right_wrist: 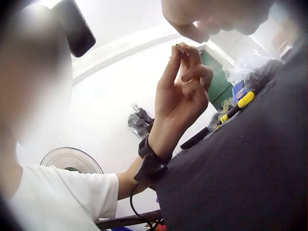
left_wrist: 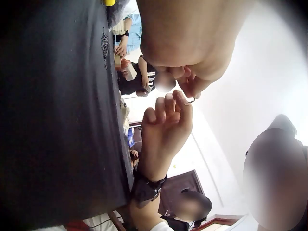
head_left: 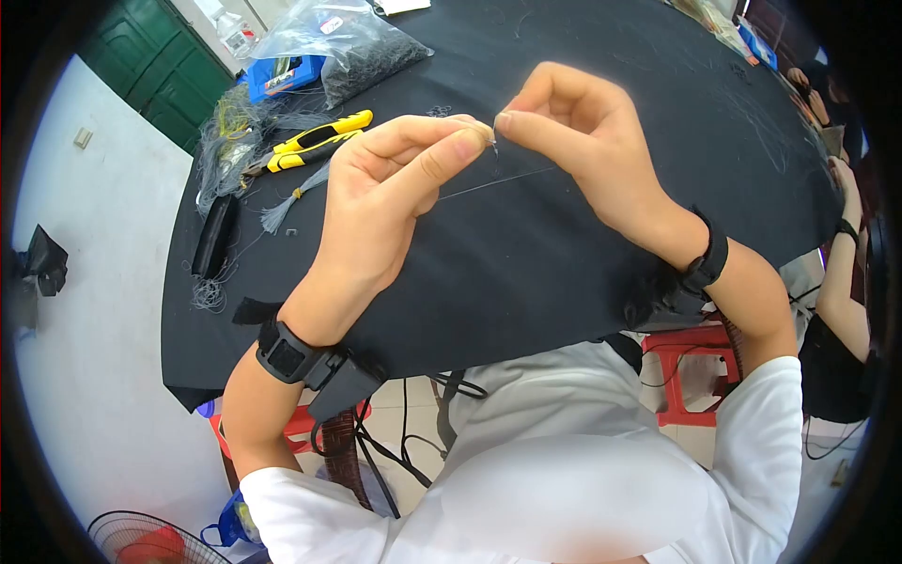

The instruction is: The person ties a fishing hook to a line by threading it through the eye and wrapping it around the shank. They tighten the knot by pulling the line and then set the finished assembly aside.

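My left hand (head_left: 390, 183) is raised above the black table, pinching a small hook (left_wrist: 191, 100) between thumb and index finger. The hook is thin, dark and curved, and mostly hidden by the fingertips. My right hand (head_left: 592, 141) is just to the right, thumb and index tips meeting close to the left fingertips. It pinches what looks like fine fishing line, barely visible at the tips. A pale strand of line (head_left: 498, 182) stretches below the hands, across the dark cloth. In the right wrist view the left hand (right_wrist: 180, 101) shows its thumb and index finger pressed together.
Yellow-and-black pliers (head_left: 315, 143), a tied bundle of line (head_left: 296, 197) and a black case (head_left: 216, 235) lie left on the black cloth (head_left: 526, 282). Behind them are a blue box (head_left: 282, 79) and a clear bag of dark small pieces (head_left: 371, 64). Other people sit at right.
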{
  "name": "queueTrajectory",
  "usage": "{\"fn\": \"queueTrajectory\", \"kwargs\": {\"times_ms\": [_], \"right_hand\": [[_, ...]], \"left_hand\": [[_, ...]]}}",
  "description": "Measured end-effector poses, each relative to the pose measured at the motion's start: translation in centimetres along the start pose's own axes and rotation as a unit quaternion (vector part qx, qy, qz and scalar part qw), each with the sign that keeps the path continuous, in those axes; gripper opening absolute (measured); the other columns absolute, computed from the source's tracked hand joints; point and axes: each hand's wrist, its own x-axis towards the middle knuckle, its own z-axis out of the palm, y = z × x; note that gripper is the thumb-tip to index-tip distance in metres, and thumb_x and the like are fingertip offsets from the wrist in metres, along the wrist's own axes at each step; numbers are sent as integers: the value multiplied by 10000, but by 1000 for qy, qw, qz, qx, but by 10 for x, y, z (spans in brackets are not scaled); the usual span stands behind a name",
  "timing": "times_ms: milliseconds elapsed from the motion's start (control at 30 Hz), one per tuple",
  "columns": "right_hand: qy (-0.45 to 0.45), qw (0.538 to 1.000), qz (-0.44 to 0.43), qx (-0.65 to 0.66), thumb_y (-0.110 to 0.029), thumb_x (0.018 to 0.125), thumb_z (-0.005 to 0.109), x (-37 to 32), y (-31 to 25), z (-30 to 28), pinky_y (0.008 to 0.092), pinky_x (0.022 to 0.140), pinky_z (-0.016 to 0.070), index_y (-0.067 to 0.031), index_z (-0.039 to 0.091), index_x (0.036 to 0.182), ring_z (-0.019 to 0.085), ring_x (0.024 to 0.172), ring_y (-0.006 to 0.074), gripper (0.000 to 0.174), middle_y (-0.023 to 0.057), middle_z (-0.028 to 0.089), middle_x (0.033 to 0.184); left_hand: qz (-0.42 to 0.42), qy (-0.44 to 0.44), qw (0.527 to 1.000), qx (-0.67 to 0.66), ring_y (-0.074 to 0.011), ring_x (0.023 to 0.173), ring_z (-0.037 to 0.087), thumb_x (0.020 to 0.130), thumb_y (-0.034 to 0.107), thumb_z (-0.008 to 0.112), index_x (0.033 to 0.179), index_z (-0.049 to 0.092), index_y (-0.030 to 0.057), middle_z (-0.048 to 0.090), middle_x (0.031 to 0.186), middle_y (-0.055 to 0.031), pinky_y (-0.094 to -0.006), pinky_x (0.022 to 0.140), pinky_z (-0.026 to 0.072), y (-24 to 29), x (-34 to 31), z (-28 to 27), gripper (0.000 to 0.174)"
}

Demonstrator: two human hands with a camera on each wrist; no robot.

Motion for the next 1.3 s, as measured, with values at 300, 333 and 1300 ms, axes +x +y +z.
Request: {"fn": "queueTrajectory", "kwargs": {"times_ms": [300,333,1300], "right_hand": [[-82,967,191,147,-103,815,614,-11,2,12,164,460,226,-85,544,726,343,511,2,115,-45,524,645],[-72,967,191,151,-100,822,612,-11,0,15,167,457,221,-84,535,719,329,503,0,129,-59,486,623],[-17,978,-150,-146,-73,806,614,10,-2,-3,181,482,297,-10,577,787,368,535,8,76,-50,445,584]], "left_hand": [[-9,36,999,-1,34,501,353,810,87,658,949,654,-4,647,776,-2,-145,426,203,-4,3,0,166],[-15,41,999,-3,34,498,349,809,89,659,947,655,-5,645,768,3,-145,425,203,-4,3,0,167],[2,2,998,69,-49,736,589,810,40,651,933,648,-34,656,831,-57,-160,661,452,-3,1,6,143]]}}
